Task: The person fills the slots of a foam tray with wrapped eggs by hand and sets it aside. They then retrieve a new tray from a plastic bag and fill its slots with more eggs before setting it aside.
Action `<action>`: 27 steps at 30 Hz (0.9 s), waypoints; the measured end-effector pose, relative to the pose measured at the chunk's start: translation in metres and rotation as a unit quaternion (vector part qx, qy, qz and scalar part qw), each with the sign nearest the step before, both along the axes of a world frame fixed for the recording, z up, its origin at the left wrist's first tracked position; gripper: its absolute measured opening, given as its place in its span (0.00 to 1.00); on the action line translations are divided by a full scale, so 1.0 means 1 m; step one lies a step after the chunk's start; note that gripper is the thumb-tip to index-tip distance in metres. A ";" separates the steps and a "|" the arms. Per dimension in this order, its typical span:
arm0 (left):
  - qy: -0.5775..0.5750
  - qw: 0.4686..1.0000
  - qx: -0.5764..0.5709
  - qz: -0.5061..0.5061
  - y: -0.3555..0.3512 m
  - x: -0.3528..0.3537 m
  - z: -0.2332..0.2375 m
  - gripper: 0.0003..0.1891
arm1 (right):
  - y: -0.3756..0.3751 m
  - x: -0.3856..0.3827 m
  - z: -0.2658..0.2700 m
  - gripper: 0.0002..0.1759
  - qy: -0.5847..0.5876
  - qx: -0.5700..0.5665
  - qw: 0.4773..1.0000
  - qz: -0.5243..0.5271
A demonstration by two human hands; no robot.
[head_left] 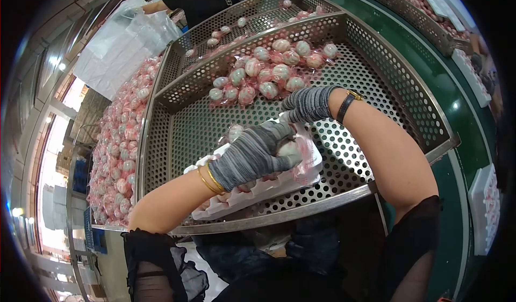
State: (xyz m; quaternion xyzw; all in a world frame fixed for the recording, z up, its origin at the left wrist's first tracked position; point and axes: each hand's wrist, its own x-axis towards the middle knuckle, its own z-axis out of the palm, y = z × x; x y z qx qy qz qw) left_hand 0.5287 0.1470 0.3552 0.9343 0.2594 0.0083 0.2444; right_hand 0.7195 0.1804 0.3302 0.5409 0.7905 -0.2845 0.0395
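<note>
My left hand [258, 154], in a grey striped glove, is closed round a wrapped egg [287, 148] at the right end of a white foam tray [215, 209]. More wrapped eggs sit in the tray, partly covered by that hand. Just beyond it, my right hand [309, 104], gloved alike, has its fingers bent down at the tray's far right corner; what they hold, if anything, is hidden. One wrapped egg [235, 132] lies behind the tray. A heap of eggs in clear and pink film [269, 72] rests farther back in the perforated metal bin [185, 127].
Many wrapped eggs [115, 154] fill the area left of the bin. A person in black [207, 4] stands across from me beside white plastic sheeting [121, 47]. On the right, a green belt [441, 108] runs past, with a filled foam tray [485, 208] on its outer side.
</note>
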 end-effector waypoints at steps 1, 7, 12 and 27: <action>0.026 0.990 -0.110 0.079 -0.014 0.012 0.018 0.17 | 0.001 0.000 0.000 0.27 -0.013 0.018 1.000 0.008; 0.075 0.971 0.222 -0.044 -0.020 0.033 -0.005 0.16 | 0.006 -0.007 -0.008 0.22 -0.051 0.044 0.996 0.061; -0.023 0.992 0.123 -0.025 -0.012 0.013 -0.010 0.24 | 0.012 -0.013 -0.016 0.21 -0.060 0.054 0.994 0.076; 0.132 0.981 0.133 -0.046 0.000 0.022 -0.002 0.14 | 0.006 -0.004 -0.008 0.19 0.117 -0.079 0.989 -0.037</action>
